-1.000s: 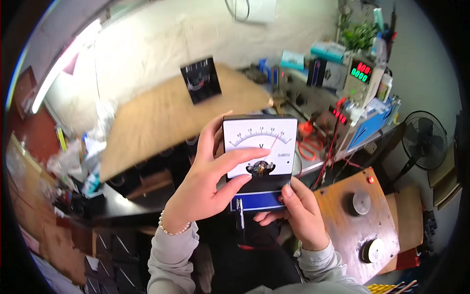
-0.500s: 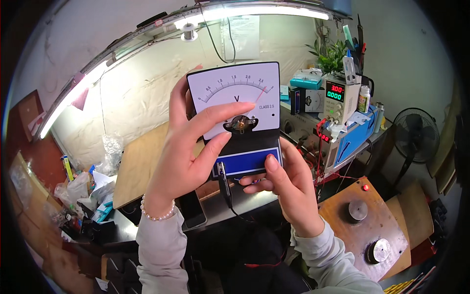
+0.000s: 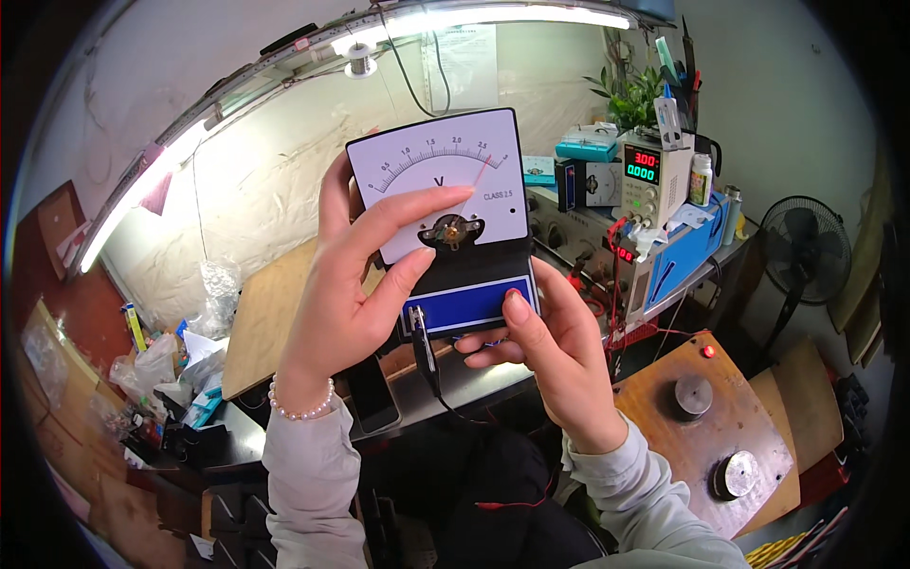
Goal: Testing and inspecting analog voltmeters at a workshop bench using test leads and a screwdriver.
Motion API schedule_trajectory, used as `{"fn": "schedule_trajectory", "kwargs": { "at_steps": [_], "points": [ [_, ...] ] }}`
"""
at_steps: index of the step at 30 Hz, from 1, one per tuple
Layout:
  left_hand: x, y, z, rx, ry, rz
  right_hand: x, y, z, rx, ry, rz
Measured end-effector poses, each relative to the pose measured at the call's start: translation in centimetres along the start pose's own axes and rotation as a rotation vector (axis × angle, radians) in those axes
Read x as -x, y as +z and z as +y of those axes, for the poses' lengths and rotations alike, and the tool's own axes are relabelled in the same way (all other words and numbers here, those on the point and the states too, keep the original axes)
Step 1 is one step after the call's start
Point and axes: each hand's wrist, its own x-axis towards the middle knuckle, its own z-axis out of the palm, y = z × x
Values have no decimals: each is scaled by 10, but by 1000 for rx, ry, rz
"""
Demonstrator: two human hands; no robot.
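An analog panel voltmeter [image 3: 498,220] with a white dial, black housing and blue lower panel is held up in front of me, tilted slightly. Its thin red needle [image 3: 484,169] points near the right end of the scale. My left hand [image 3: 332,261] grips the meter's left side, index finger laid across the dial by the needle, thumb beside the exposed pivot mechanism [image 3: 452,231]. Around the lower right corner, my right hand [image 3: 559,346] has its thumb on the blue panel and fingers underneath. A black alligator clip [image 3: 426,346] with its lead is fastened at the panel's left.
A power supply [image 3: 654,185] with red and green digits stands back right, near another meter [image 3: 599,185]. Two metal discs [image 3: 693,395] sit on a wooden board [image 3: 654,431] at the right. A phone [image 3: 372,394] lies below my left hand. A fan [image 3: 806,254] stands far right.
The meter and both hands have shifted slightly left and up in the view, with the meter tilted a little more. The grip and the needle's position look the same.
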Motion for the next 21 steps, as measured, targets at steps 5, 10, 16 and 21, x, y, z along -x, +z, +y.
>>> {"fn": "schedule_trajectory", "kwargs": {
  "at_steps": [5, 10, 16, 21],
  "points": [
    [2, 2, -7, 4, -38, -24, -1, -3, 2, 2, 17, 10],
    [5, 3, -18, 203, -59, -20, -2, 0, 0, 16, 27, 8],
    [2, 11, -15, 321, -4, 86, -1, -1, 2, 27, 22, 9],
    [8, 14, -18, 380, -43, 98, 1, 0, 4, 43, 36, 12]
  ]
}}
